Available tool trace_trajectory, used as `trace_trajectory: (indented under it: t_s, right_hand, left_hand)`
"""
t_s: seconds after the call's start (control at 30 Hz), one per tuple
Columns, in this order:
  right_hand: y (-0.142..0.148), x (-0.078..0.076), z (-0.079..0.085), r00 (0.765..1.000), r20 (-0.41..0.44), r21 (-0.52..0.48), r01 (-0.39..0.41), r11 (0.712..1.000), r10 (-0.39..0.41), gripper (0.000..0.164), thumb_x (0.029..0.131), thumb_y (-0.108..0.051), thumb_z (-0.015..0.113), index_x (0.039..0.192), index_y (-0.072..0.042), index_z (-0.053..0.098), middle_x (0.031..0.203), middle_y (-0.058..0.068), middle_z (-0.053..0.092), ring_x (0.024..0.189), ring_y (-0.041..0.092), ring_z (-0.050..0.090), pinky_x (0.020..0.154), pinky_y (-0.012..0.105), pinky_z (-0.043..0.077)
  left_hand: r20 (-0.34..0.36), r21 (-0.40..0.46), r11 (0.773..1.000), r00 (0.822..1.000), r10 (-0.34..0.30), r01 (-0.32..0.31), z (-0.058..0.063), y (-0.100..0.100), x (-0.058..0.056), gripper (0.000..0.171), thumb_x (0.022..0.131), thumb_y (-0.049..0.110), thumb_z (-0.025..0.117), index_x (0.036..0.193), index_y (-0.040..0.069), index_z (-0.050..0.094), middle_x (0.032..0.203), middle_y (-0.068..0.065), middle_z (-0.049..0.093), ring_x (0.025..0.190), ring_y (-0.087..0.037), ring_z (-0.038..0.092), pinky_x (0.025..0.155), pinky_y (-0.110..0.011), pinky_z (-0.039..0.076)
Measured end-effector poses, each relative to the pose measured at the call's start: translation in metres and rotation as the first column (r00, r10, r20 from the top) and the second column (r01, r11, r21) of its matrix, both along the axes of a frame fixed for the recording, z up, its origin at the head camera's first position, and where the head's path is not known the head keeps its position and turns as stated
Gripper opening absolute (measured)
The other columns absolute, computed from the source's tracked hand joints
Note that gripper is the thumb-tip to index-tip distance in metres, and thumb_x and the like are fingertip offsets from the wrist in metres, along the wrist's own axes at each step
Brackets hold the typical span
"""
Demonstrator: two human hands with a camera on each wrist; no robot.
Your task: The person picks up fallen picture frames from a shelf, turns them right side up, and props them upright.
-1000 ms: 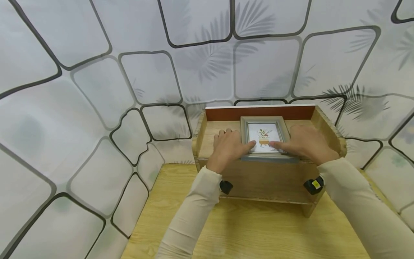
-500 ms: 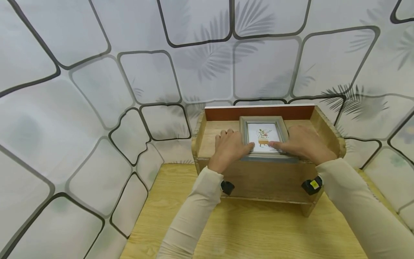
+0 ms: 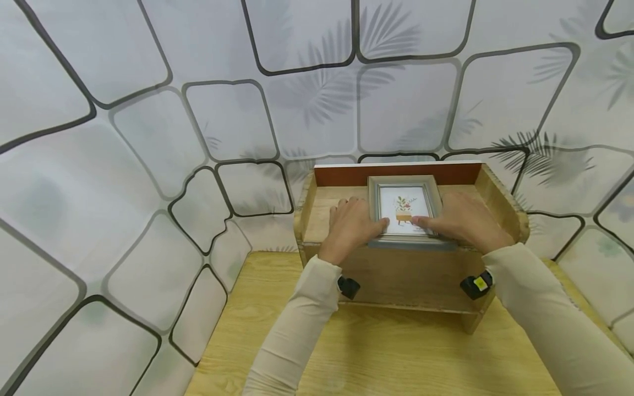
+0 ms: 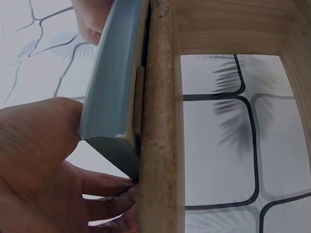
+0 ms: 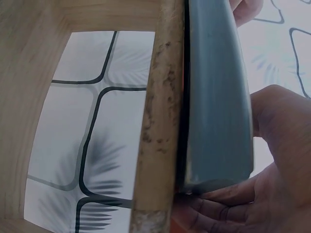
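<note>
A picture frame [image 3: 404, 201] with a grey-beige border and a potted-plant print lies face up over the top board of a small wooden shelf [image 3: 406, 275]. My left hand [image 3: 349, 226] holds its left side and my right hand [image 3: 464, 221] its right side, each thumb over the front. In the left wrist view, the blue-grey edge of the frame [image 4: 111, 82] runs close along the board's edge, with fingers reaching under its corner. The right wrist view has the frame's edge [image 5: 216, 107] between thumb and fingers, a narrow dark gap separating it from the board.
The shelf has raised side panels and a reddish-brown back strip [image 3: 342, 175]. It stands on a yellow wood-grain table [image 3: 386, 352], close to a patterned wall [image 3: 317, 110]. A black wrist camera [image 3: 349, 287] sits under the left wrist and another camera [image 3: 477, 284] under the right.
The frame's far edge stands slightly higher against the shelf's back than a second ago. My left thumb has shifted slightly toward the frame's left side; the right hand has hardly moved.
</note>
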State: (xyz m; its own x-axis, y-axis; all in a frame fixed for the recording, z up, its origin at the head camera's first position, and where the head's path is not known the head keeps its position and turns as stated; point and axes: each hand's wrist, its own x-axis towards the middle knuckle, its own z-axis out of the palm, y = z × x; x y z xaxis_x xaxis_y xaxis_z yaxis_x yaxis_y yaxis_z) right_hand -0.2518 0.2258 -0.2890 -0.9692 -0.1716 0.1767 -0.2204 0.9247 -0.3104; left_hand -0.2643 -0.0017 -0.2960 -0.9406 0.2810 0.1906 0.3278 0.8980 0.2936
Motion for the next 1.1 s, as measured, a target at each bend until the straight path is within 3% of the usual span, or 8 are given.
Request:
trace_trajectory:
  t_s: [0.1,0.2,0.37,0.53,0.8,1.0,1.1]
  right_hand:
    - [-0.001,-0.001,0.001,0.998,-0.059,0.003,-0.035,0.999,0.036,0.051,0.087,-0.055,0.072,0.095,-0.005,0.063,0.083,0.01,0.064,0.072,0.026,0.055,0.064,0.047,0.048]
    - [-0.002,-0.001,0.004,0.997,-0.071,0.003,-0.044,0.999,0.044,0.048,0.087,-0.053,0.073,0.086,-0.007,0.062,0.076,0.007,0.061,0.068,0.024,0.053,0.061,0.045,0.047]
    - [-0.003,0.001,0.011,1.0,-0.029,0.02,-0.011,1.0,0.011,0.055,0.087,-0.058,0.071,0.068,-0.01,0.05,0.064,0.004,0.05,0.06,0.022,0.047,0.055,0.037,0.041]
    - [-0.006,0.003,0.016,1.0,-0.002,0.009,0.031,0.999,-0.031,0.062,0.086,-0.059,0.071,0.067,-0.005,0.048,0.062,0.004,0.041,0.056,0.019,0.041,0.05,0.032,0.034]
    - [-0.009,0.005,0.021,0.992,-0.087,-0.034,0.091,0.995,-0.094,0.068,0.083,-0.056,0.076,0.079,0.006,0.05,0.071,0.014,0.047,0.064,0.027,0.045,0.054,0.042,0.043]
    - [-0.01,0.005,0.025,0.983,-0.126,-0.075,0.127,0.989,-0.136,0.084,0.083,-0.054,0.078,0.106,0.022,0.052,0.098,0.036,0.055,0.087,0.048,0.056,0.077,0.065,0.047]
    - [-0.011,0.004,0.026,0.98,-0.132,-0.095,0.139,0.986,-0.151,0.089,0.083,-0.054,0.078,0.114,0.024,0.05,0.107,0.04,0.053,0.098,0.054,0.054,0.082,0.068,0.044]
  left_hand:
    - [-0.023,0.013,1.0,1.0,-0.002,0.003,0.001,-0.001,0.0,0.047,0.094,0.053,0.067,0.069,0.015,0.059,0.082,0.0,0.056,0.076,-0.021,0.05,0.067,-0.032,0.037]
    - [-0.05,0.017,1.0,0.999,-0.008,0.009,0.002,-0.001,0.0,0.047,0.097,0.051,0.063,0.067,0.014,0.057,0.079,-0.001,0.055,0.073,-0.021,0.05,0.065,-0.032,0.037]
    - [-0.105,0.05,0.998,0.994,-0.021,0.026,0.004,-0.003,-0.001,0.045,0.1,0.039,0.059,0.064,0.013,0.052,0.075,-0.004,0.053,0.069,-0.022,0.049,0.061,-0.032,0.039]
    - [-0.177,0.088,0.995,0.984,-0.033,0.049,0.005,-0.004,-0.001,0.038,0.098,0.025,0.06,0.064,0.012,0.051,0.069,-0.003,0.05,0.064,-0.019,0.048,0.056,-0.031,0.041]
    - [-0.237,0.14,0.988,0.971,-0.03,0.064,0.011,-0.003,0.001,0.026,0.098,0.021,0.061,0.075,0.009,0.059,0.077,-0.005,0.055,0.069,-0.019,0.049,0.059,-0.03,0.041]
    - [-0.236,0.175,0.983,0.972,-0.015,0.058,0.015,-0.001,0.002,0.022,0.101,0.02,0.058,0.085,0.006,0.063,0.085,-0.008,0.057,0.073,-0.019,0.052,0.06,-0.03,0.043]
    - [-0.238,0.197,0.979,0.971,-0.001,0.049,0.016,0.0,0.001,0.022,0.102,0.021,0.057,0.103,0.002,0.069,0.096,-0.011,0.061,0.08,-0.021,0.058,0.066,-0.033,0.048]
